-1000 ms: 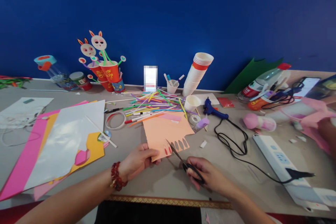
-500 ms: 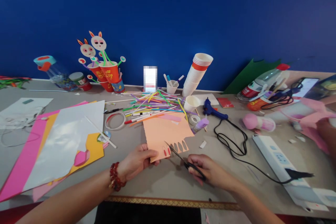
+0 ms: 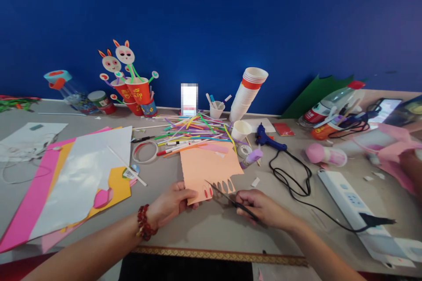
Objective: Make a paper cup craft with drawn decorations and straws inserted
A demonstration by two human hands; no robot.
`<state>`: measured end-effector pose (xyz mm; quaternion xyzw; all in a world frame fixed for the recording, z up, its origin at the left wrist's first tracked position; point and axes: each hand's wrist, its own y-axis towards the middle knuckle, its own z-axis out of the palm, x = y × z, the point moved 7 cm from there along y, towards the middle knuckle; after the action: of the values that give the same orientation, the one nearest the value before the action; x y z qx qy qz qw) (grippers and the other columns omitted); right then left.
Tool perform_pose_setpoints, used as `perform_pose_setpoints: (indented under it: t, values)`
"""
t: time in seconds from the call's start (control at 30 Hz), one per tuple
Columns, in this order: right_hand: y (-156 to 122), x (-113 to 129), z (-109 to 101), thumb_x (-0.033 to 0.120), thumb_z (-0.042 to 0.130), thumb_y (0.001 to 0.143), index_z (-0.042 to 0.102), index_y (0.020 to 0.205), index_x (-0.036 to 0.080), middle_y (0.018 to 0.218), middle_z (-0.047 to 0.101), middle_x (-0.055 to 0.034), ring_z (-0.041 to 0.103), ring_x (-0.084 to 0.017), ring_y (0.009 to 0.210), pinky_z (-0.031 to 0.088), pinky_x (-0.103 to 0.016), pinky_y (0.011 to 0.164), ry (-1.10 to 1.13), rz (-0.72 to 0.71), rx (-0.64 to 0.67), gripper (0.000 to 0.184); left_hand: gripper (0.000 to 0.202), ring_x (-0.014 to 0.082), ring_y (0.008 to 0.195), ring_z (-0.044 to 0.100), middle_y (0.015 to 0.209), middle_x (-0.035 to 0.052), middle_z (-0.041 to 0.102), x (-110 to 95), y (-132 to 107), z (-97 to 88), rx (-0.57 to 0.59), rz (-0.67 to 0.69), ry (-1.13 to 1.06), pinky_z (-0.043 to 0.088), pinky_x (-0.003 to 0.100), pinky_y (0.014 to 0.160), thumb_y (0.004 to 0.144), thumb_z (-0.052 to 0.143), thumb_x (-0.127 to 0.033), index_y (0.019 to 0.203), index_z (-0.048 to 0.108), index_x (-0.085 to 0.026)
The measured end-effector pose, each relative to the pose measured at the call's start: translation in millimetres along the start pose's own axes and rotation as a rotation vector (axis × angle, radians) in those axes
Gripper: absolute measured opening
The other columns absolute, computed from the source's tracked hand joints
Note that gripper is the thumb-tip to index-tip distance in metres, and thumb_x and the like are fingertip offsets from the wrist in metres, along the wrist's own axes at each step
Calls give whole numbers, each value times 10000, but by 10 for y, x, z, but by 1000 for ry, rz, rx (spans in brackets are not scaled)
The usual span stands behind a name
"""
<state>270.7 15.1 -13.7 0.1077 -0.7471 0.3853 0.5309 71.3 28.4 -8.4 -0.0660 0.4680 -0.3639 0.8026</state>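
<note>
My left hand (image 3: 176,204) pinches the lower left corner of a peach paper sheet (image 3: 211,167), thumb on top. Two ears with red centres are drawn on the sheet near that thumb, and several oval holes run along its lower right edge. In my right hand (image 3: 259,206) is a pair of black-handled scissors (image 3: 235,204), fingers wrapped round the handles. The blades lie at the paper, just right of the drawn ears, their tips pointing up and left. Whether the blades are fully closed is hard to make out.
Behind the sheet lies a pile of coloured pipe cleaners (image 3: 194,129). A blue glue gun (image 3: 268,138) and a white power strip (image 3: 352,202) stand to the right. Stacked paper sheets (image 3: 72,184) lie left. Another person's hand (image 3: 410,162) holds pink paper at far right.
The scissors have turned slightly and their handles look closer together. The peach sheet has shifted a little down and left with my left hand still on it.
</note>
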Motion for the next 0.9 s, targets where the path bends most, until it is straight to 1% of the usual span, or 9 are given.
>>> perform_pose_setpoints:
  t: [0.13, 0.27, 0.33, 0.4, 0.47, 0.53, 0.63, 0.73, 0.9]
  values:
    - [26, 6, -16, 590, 615, 809, 402, 693, 214, 502, 425, 84, 349, -80, 453, 233, -194, 441, -59, -30, -46, 448, 317, 104, 636, 545, 999, 161, 717, 19, -2, -25, 2, 6, -27, 430, 211, 583, 750, 727, -231, 1031, 722, -85]
    - [0, 11, 38, 570, 581, 843, 390, 711, 217, 514, 498, 67, 361, -79, 448, 247, -197, 435, -41, -10, -76, 422, 280, 98, 586, 554, 934, 195, 736, 82, 10, -31, 37, -15, -16, 419, 202, 551, 807, 676, -266, 994, 710, -60]
    - [-45, 17, 99, 588, 545, 856, 387, 723, 218, 549, 557, 46, 374, -76, 444, 257, -194, 427, -1, 31, -54, 424, 274, 107, 581, 573, 917, 190, 744, 99, 16, -35, 28, -14, 17, 419, 206, 547, 812, 674, -286, 981, 698, -72]
    - [-109, 18, 167, 623, 510, 857, 389, 747, 216, 592, 600, 29, 363, -65, 424, 249, -189, 410, 54, 91, -18, 438, 277, 119, 589, 588, 906, 182, 749, 81, 17, -27, 16, 18, 62, 424, 217, 557, 817, 669, -308, 979, 683, -84]
    - [-181, 13, 229, 670, 488, 840, 387, 768, 215, 608, 616, 22, 329, -50, 391, 220, -187, 381, 107, 150, 15, 472, 286, 128, 603, 595, 902, 174, 751, 44, 10, -13, 2, 61, 105, 433, 232, 579, 823, 662, -326, 981, 673, -89]
    - [-242, 11, 289, 707, 492, 814, 386, 770, 213, 607, 617, 18, 310, -40, 375, 201, -187, 364, 141, 181, 37, 508, 296, 134, 613, 597, 891, 161, 752, 16, -2, -3, -12, 81, 129, 439, 244, 598, 819, 666, -343, 980, 670, -95]
    - [-284, 12, 374, 702, 497, 820, 396, 768, 207, 598, 610, 18, 303, -34, 383, 199, -181, 367, 174, 171, 35, 508, 304, 141, 629, 604, 891, 150, 753, 5, -16, 2, -22, 85, 129, 447, 258, 624, 807, 682, -357, 981, 668, -107]
    - [-260, 9, 448, 671, 503, 840, 402, 788, 207, 592, 611, 23, 314, -37, 390, 206, -174, 369, 195, 137, 4, 478, 311, 147, 634, 610, 899, 148, 754, 16, -17, -9, -33, 86, 122, 454, 269, 634, 794, 696, -370, 968, 674, -113]
    - [-181, 20, 483, 660, 513, 836, 395, 757, 210, 580, 612, 24, 318, -40, 387, 214, -179, 371, 198, 114, -53, 472, 332, 158, 650, 628, 868, 137, 755, 33, -10, -9, -22, 77, 133, 460, 272, 645, 790, 700, -390, 970, 686, -112]
